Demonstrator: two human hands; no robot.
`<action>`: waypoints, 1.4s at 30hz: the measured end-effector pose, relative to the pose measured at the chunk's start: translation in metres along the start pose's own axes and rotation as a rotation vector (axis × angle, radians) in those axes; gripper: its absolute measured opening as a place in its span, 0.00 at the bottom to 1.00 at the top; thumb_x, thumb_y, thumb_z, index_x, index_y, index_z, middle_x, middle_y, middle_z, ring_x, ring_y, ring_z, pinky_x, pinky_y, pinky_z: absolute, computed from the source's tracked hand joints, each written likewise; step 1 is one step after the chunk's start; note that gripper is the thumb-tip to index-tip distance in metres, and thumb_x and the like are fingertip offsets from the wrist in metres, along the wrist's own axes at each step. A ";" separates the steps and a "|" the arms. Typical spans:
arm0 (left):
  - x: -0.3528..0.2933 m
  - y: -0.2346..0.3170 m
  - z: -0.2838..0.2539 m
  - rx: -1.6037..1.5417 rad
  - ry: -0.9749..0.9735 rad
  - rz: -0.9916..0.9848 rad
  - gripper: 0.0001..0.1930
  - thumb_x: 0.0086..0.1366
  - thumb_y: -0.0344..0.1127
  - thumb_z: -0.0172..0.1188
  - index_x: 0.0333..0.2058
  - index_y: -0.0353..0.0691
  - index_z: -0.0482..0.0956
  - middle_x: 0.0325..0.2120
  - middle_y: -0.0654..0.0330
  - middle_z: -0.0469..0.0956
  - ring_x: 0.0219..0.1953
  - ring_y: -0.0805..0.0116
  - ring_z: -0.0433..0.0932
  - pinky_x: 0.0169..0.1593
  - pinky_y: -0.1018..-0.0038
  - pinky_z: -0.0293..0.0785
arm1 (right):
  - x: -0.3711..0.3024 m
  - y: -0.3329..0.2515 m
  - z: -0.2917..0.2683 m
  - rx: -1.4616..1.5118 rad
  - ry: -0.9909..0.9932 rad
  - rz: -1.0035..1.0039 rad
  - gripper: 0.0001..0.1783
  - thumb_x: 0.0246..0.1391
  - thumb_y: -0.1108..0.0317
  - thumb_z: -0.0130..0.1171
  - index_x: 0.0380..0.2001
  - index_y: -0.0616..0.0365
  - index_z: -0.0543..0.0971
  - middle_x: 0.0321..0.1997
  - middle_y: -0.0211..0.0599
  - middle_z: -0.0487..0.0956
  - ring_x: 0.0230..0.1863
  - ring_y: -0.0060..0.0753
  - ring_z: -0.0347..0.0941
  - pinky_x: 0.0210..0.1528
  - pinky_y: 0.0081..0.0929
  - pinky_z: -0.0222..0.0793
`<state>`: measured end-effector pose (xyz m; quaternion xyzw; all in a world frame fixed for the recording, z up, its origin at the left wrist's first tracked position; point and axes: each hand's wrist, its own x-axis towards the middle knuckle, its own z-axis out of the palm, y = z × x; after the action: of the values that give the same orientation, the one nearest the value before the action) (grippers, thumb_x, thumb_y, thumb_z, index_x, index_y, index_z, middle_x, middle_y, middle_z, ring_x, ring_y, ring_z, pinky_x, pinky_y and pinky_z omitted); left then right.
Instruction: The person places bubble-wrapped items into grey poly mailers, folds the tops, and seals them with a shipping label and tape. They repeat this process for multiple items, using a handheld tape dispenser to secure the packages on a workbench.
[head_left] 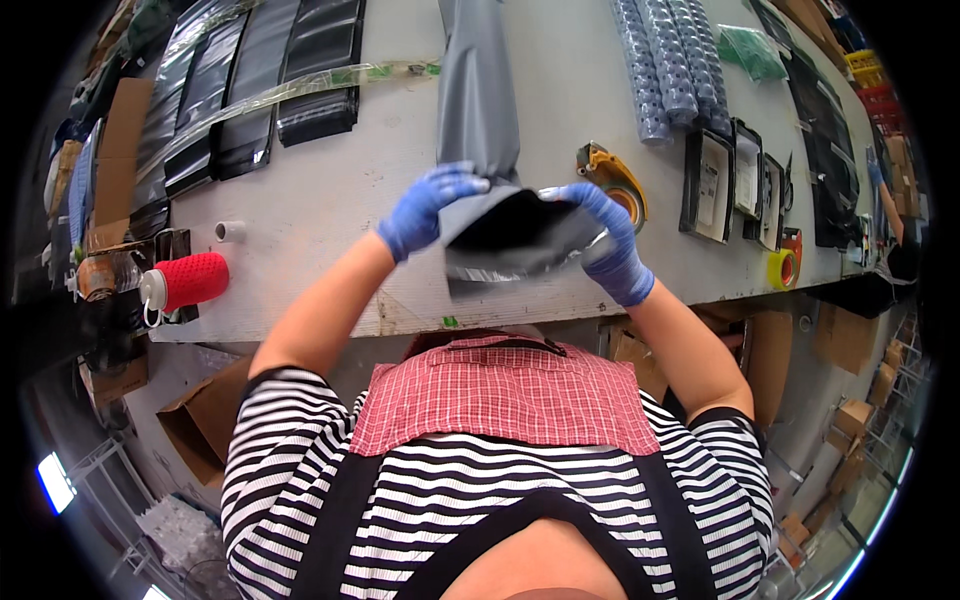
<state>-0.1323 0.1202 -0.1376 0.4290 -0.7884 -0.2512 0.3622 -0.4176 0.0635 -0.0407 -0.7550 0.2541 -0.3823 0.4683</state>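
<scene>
A long grey plastic mailing bag (478, 95) lies across the white table, its near end lifted and spread wide so that the dark inside shows. My left hand (425, 210), in a blue glove, is closed on the left edge of the bag's mouth. On the opposite edge my right hand (612, 245), also gloved in blue, grips the bag with the fingers bent round its rim. The near lip of the mouth is blurred by motion. Whether anything lies inside the bag cannot be made out.
Stacks of black and grey bags (320, 70) lie at the far left. A red bottle (195, 281) and a small white roll (230, 232) sit nearer. To the right are a yellow tape dispenser (615, 180), rolls of bubble wrap (665, 65), black-edged trays (708, 185) and yellow tape (782, 269).
</scene>
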 end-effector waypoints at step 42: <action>-0.031 0.049 0.049 0.529 -0.236 -0.969 0.42 0.68 0.64 0.41 0.70 0.39 0.51 0.71 0.54 0.50 0.74 0.57 0.43 0.71 0.48 0.33 | -0.065 0.051 -0.047 -0.414 -0.207 0.191 0.18 0.57 0.61 0.52 0.45 0.61 0.78 0.40 0.52 0.81 0.43 0.54 0.78 0.47 0.41 0.74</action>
<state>-0.1833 0.1762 -0.1438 0.7873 -0.5725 -0.2287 -0.0051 -0.4947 0.0656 -0.0956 -0.8425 0.3479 -0.1968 0.3611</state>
